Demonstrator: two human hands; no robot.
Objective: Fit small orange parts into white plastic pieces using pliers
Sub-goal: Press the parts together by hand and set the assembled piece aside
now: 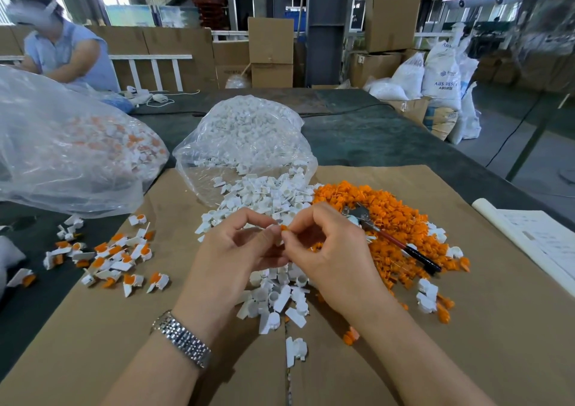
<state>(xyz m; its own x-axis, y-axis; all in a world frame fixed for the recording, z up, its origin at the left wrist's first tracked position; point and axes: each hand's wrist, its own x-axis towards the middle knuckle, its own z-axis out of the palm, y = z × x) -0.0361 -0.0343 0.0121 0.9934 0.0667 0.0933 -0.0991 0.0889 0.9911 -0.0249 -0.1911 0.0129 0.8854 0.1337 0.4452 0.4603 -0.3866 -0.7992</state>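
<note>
My left hand [239, 247] and my right hand [326, 244] meet above a heap of white plastic pieces [273, 284]. My right fingers pinch a small orange part [283, 228]. My left fingers pinch a white piece [278, 240] against it, mostly hidden by the fingers. To the right lies a pile of orange parts [395, 219]. The pliers [389, 237], with red and black handles, lie on that pile, untouched. At the left, several assembled white-and-orange pieces [112, 256] are scattered.
Brown cardboard [466, 343] covers the table. A clear bag of white pieces [249, 138] spills open behind my hands. A bigger bag of assembled pieces [68, 150] lies at the left. Papers [535, 244] lie at the right edge. Another person [62, 51] sits far left.
</note>
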